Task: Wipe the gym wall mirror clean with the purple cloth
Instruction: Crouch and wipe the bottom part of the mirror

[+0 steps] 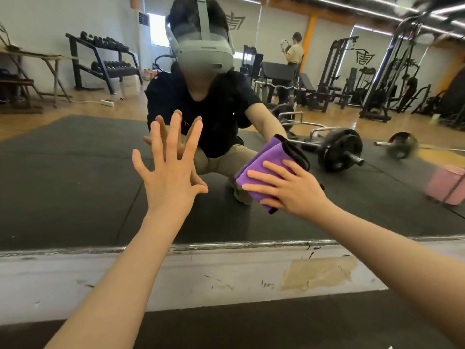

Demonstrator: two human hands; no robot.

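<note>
While the right hand presses the purple cloth flat, the left hand splays on the mirror.

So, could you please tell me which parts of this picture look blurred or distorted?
Head view: wide-angle bending curves the mirror's lower frame; the reflected barbell plates and pink block are smeared; both hands, left hand and right hand on the purple cloth, stay fairly sharp.

Scuffed white baseboard (black mat below)
</note>
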